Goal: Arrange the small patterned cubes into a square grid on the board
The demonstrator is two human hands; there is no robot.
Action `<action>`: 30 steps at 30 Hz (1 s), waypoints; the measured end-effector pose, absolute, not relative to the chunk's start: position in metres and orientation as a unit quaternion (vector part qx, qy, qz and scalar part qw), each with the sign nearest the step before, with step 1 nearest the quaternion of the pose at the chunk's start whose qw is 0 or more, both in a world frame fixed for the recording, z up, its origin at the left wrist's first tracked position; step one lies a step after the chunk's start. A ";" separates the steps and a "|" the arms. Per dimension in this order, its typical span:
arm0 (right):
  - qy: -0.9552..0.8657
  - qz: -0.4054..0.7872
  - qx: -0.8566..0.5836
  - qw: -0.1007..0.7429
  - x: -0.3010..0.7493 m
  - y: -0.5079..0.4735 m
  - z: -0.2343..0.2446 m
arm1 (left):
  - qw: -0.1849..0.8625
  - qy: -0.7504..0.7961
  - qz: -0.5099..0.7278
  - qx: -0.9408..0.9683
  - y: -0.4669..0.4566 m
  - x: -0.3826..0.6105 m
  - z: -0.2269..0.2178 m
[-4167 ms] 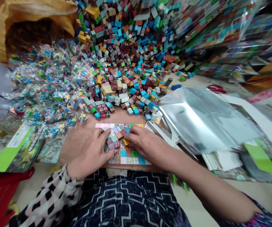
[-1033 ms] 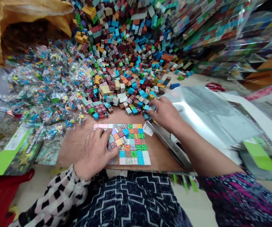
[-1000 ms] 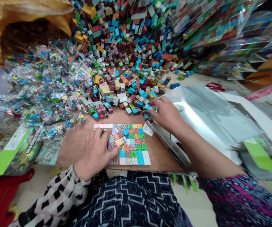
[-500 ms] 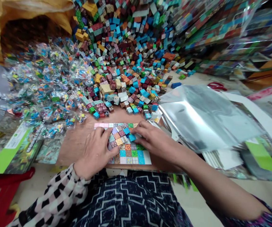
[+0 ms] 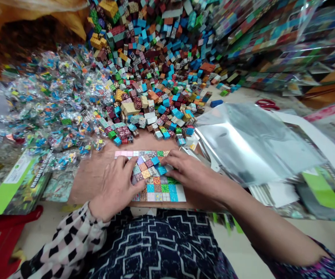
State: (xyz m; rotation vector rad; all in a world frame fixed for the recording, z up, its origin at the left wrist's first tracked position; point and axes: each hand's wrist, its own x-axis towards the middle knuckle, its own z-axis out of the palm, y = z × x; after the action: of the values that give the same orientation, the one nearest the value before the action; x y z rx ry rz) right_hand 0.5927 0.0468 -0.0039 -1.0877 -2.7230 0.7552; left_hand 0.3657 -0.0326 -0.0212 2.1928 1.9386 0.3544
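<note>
Bright, even, diffuse light with only faint soft shadows: the foil bag carries a broad pale glare, the centre around the block grid is sharp, and the frame edges smear and curve with wide-angle distortion.

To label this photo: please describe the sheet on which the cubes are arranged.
Start at the big heap of coloured cubes, then come down to the brown board at its foot. There, between the left hand and the right hand, lies the sheet: flat, printed with a neat grid of squares, unlike that jumbled heap.
</note>
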 end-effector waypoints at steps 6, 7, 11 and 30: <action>-0.874 0.321 -0.355 0.083 0.595 0.051 0.004 | 0.104 0.658 0.114 0.737 -0.032 0.366 -0.020; -0.860 0.339 -0.368 0.096 0.595 0.051 0.004 | 0.104 0.657 0.113 0.738 -0.033 0.366 -0.020; -0.807 0.331 -0.461 0.164 0.589 0.056 -0.003 | 0.105 0.655 0.114 0.739 -0.032 0.366 -0.019; -0.854 0.265 -0.419 0.158 0.577 0.060 -0.016 | 0.094 0.648 0.117 0.747 -0.033 0.365 -0.021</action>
State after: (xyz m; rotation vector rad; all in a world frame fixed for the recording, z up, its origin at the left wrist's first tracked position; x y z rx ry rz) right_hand 0.5774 0.0596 -0.0157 -1.1997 -2.4423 0.7586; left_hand 0.3653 -0.0328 -0.0211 2.2169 1.9215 0.3476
